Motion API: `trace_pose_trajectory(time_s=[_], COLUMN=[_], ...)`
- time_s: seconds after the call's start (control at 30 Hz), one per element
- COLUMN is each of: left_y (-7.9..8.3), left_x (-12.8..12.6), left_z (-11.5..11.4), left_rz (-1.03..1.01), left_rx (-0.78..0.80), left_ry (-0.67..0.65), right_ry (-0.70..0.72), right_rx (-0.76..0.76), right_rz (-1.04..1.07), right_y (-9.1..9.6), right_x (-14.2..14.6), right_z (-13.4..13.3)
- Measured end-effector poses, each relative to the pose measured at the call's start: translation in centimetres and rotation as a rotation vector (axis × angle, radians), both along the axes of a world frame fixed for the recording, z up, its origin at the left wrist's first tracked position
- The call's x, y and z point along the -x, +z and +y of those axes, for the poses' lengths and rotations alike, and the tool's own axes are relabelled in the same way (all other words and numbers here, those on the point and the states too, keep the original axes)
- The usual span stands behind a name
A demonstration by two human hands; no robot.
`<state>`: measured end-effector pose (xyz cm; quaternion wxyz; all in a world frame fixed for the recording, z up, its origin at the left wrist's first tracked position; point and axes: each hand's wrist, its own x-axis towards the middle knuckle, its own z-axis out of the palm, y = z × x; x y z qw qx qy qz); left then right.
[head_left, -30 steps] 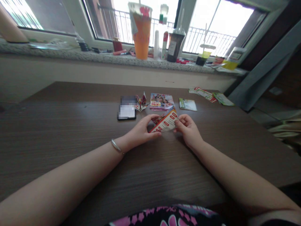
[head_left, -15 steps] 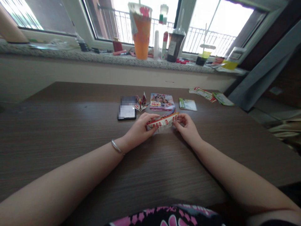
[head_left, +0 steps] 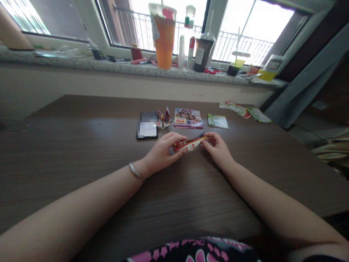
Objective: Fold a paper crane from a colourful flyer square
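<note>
Both hands — left hand (head_left: 160,153), right hand (head_left: 218,148) — pinch what seems a folded leaflet (head_left: 188,145).

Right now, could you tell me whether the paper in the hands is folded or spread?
Folded: the paper is a narrow doubled strip, pinched at its ends by the left hand and right hand.

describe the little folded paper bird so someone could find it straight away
On the dark wooden table under the window, look just past the folded flyer pinched by the left hand and right hand. Between the black phone and the flat colourful leaflet sits the paper bird. It alone stands up in pointed wings; its neighbours lie flat.
</note>
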<state>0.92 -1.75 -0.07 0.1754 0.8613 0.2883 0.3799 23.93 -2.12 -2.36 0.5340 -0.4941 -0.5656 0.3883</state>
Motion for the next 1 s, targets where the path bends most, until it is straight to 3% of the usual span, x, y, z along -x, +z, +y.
trace_pose_trajectory(time_s=[0.2,0.4,1.0], left_y=[0.04,-0.21,-0.72], left_x=[0.22,0.47,0.17], left_z=[0.04,0.4,0.38], left_rz=[-0.002,-0.09,0.196], left_rx=[0.037,0.083,-0.098], left_ry=[-0.007,0.048,0.137], right_ry=[0.047,0.032,0.084], right_rx=[0.011,-0.008,0.035], right_rz=[0.061,-0.007,-0.272], right_y=[-0.3,-0.42,-0.26], right_x=[-0.07,-0.19,-0.38], right_z=[0.21,0.24,-0.13])
